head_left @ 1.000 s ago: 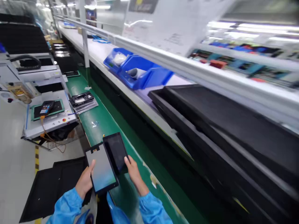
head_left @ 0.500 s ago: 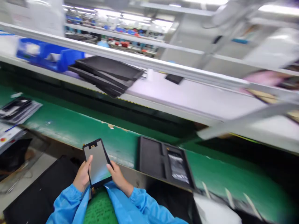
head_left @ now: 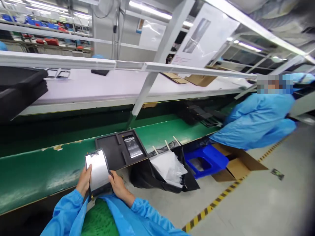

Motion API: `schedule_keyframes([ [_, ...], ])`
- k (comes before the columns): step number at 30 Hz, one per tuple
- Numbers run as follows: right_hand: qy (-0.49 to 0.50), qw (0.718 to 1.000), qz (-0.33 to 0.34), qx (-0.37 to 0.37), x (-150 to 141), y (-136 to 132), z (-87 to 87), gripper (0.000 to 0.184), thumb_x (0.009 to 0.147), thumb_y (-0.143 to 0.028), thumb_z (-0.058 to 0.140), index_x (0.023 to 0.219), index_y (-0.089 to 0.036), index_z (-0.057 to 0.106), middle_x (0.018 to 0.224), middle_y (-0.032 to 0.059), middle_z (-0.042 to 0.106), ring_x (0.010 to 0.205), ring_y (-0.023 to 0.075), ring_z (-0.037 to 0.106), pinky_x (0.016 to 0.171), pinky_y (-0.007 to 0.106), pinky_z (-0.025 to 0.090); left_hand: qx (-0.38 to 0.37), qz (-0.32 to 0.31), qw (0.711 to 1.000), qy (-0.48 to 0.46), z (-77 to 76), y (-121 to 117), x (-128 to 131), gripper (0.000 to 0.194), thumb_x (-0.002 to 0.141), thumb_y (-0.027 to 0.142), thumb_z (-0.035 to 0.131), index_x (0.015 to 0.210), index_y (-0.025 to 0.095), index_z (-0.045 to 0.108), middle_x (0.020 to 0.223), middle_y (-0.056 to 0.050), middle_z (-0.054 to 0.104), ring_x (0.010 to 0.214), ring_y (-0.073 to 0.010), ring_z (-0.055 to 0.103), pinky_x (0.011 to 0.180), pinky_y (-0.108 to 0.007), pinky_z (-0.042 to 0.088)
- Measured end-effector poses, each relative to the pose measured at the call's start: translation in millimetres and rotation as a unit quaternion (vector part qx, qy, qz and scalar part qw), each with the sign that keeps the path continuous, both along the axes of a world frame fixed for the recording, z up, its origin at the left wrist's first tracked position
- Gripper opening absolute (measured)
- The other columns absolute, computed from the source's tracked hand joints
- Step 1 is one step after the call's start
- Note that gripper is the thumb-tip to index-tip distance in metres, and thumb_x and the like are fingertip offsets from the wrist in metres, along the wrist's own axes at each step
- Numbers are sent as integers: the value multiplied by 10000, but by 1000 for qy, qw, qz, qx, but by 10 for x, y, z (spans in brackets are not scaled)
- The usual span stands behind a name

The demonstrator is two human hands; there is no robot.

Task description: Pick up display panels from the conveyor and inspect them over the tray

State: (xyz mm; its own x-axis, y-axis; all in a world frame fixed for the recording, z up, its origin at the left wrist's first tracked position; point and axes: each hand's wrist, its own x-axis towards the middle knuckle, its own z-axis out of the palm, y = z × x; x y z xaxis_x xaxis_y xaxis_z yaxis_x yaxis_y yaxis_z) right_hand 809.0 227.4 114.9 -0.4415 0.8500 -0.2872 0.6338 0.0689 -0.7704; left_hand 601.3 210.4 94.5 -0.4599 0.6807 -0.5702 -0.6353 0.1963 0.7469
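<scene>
Both my hands hold a flat tablet-like screen panel (head_left: 97,169) with a shiny grey face, upright in front of me at the lower left. My left hand (head_left: 84,181) grips its left edge with the thumb on the face. My right hand (head_left: 117,185) grips the lower right corner. Both arms wear blue sleeves. Just beyond the panel a black foam tray (head_left: 112,151) lies on the green conveyor belt (head_left: 36,167), with a small bagged part (head_left: 133,147) in its right compartment.
A black bin bag (head_left: 169,170) with white film hangs at the belt's edge. A blue crate (head_left: 205,159) and cardboard box (head_left: 240,164) sit on the floor. A person in a blue coat (head_left: 258,119) leans over the belt at right. Black trays (head_left: 19,88) stack at left.
My head has swung to the right; the view moved along the belt, bringing the bin bag, crate and the other person into sight. Two panels were in my hands a second ago; now one shows.
</scene>
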Motion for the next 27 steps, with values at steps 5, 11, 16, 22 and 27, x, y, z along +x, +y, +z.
schedule_keyframes([
  [5,-26,999,-46,-5,1136,733,-315,512,983,-429,383,1349,-121,565,1256,161,698,1189,253,649,1034,389,486,-20,-27,999,15,-314,1187,644,81,940,157,615,1017,133,619,877,-85,745,889,-200,740,932,-361,567],
  [11,18,997,-68,-19,1806,1450,-621,510,982,-435,391,1297,-88,591,1171,174,725,1126,259,679,999,402,512,-30,-39,999,23,-540,1825,1208,146,923,168,648,1059,121,621,898,-115,745,933,-211,736,942,-357,554],
  [16,29,997,-45,-58,1577,2086,-703,506,977,-360,445,1385,-74,531,1238,171,700,1162,233,662,1045,382,495,-22,-42,999,24,-603,1929,1500,204,902,179,679,1093,126,629,935,-122,754,919,-207,736,933,-344,553],
  [22,18,998,7,-57,1263,2338,-721,477,928,-244,527,1381,-94,550,1344,169,646,1174,213,650,1075,362,475,-66,7,994,81,-753,2107,1343,181,892,216,685,1039,135,617,958,-113,739,978,-222,717,947,-366,540],
  [27,11,998,22,-58,1458,2215,-798,427,924,-236,530,1318,-92,610,1278,165,685,1200,233,645,1073,372,481,-121,13,985,122,-803,2281,1094,236,852,240,687,1049,137,608,1128,-147,708,1168,-264,649,1029,-435,500],
])
